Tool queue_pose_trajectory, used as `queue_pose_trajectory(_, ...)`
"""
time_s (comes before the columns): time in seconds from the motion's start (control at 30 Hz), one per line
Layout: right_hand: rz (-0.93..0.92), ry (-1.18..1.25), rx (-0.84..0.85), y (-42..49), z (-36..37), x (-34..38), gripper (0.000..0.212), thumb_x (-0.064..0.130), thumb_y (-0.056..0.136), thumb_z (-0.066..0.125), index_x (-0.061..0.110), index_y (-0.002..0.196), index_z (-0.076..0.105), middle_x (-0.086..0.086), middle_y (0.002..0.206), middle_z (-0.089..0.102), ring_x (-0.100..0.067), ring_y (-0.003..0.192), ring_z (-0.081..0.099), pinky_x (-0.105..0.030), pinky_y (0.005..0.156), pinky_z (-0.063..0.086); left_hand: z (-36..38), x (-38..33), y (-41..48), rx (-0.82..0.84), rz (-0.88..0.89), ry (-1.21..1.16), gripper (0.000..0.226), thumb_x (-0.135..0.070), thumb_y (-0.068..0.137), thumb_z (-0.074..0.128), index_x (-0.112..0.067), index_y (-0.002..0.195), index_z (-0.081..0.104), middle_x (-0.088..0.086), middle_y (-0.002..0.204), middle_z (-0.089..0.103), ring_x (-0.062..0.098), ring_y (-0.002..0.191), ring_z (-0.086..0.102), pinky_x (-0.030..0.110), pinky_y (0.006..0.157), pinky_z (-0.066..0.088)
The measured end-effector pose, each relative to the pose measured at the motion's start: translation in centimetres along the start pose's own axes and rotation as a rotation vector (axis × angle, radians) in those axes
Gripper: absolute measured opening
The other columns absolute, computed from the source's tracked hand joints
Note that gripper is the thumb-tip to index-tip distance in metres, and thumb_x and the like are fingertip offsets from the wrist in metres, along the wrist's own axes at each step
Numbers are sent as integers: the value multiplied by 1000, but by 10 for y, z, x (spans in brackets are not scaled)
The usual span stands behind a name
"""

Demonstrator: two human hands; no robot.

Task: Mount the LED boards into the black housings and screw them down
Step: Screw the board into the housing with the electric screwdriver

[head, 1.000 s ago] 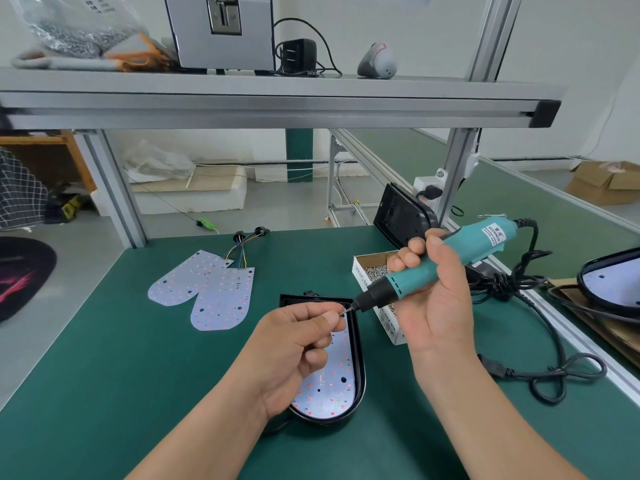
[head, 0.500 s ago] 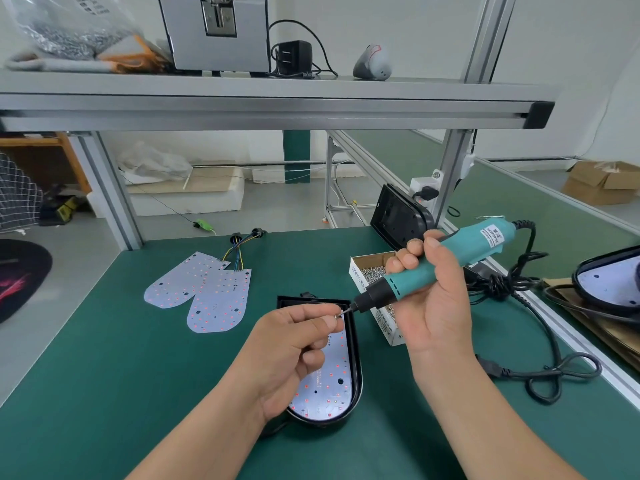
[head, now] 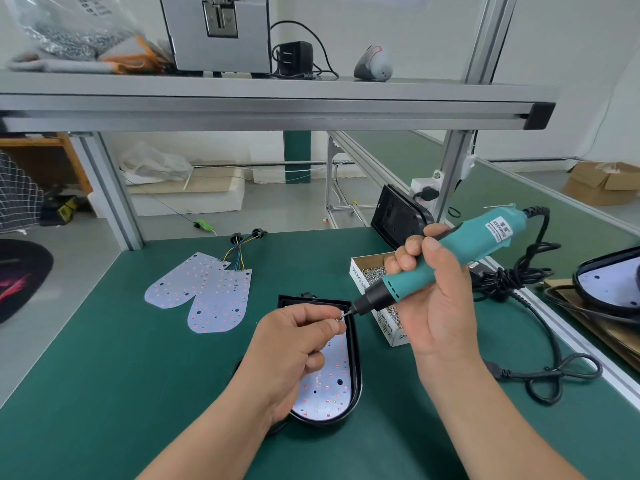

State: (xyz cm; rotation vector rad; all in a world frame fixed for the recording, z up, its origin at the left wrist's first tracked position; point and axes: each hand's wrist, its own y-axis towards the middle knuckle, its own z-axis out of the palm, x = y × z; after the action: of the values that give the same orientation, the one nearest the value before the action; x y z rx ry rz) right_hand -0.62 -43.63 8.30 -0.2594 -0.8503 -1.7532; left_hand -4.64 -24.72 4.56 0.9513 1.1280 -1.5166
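A black housing (head: 356, 368) lies on the green table in front of me with a white LED board (head: 329, 386) seated inside it. My left hand (head: 294, 348) hovers over the housing and pinches a small screw (head: 341, 318) between thumb and forefinger. My right hand (head: 433, 299) grips a teal electric screwdriver (head: 450, 258), tilted down to the left, its bit tip touching the screw. Two loose LED boards (head: 204, 296) with coloured wires lie to the left.
An open cardboard box of screws (head: 370, 275) stands just right of the housing. An empty black housing (head: 398, 216) leans against the frame post. The screwdriver's black cord (head: 540, 341) loops along the right edge. Another housing with a board (head: 609, 285) sits far right. A shelf hangs overhead.
Both hands hold nearly the same pose. The screwdriver tip and the screw stay together above the housing's top right corner; only the camera view shifted slightly.
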Motion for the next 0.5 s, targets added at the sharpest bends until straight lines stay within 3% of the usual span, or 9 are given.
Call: queue_pose_trajectory(0.5, 63, 101, -179, 4, -10, -9, 7, 12, 101, 65, 17, 103, 60, -3, 87, 58, -14, 69, 54, -30, 70, 52, 3, -4, -4, -14, 66, 41, 17, -1, 90, 77, -15, 95, 83, 6, 82, 69, 14, 55, 32, 21, 49, 30)
